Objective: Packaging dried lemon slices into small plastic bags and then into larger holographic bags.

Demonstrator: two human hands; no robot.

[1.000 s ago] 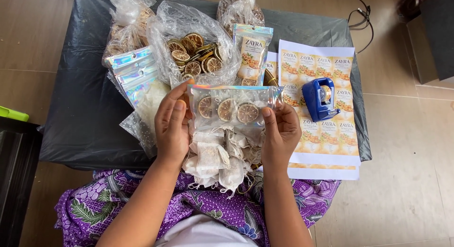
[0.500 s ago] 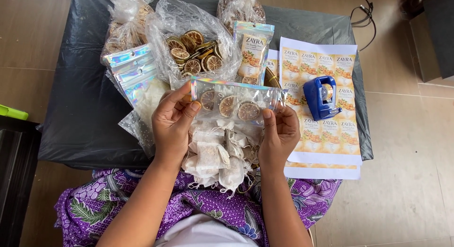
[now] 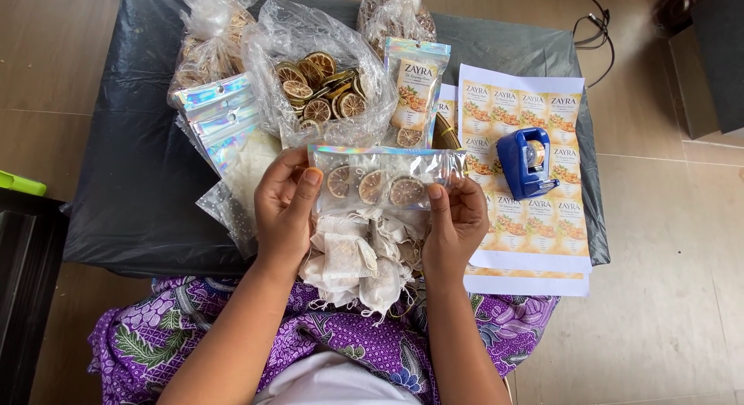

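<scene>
My left hand [image 3: 285, 211] and my right hand [image 3: 457, 223] hold a clear holographic-edged pouch [image 3: 384, 179] sideways between them, one hand at each end. Inside it lie three dried citrus slices in a row. Under the pouch sits a heap of small white tea bags [image 3: 358, 258] with strings. Behind my hands, an open plastic bag of dried citrus slices [image 3: 322, 91] stands on the black-covered table [image 3: 132, 188].
A stack of empty holographic pouches [image 3: 217, 114] lies left. A filled labelled pouch [image 3: 411, 87] stands behind. A sheet of orange stickers [image 3: 535, 211] with a blue tape dispenser [image 3: 527, 162] lies right. Two more plastic bags [image 3: 205, 44] sit at the back.
Both hands have lifted the pouch slightly away from me and levelled it; the fingers have shifted along its ends.
</scene>
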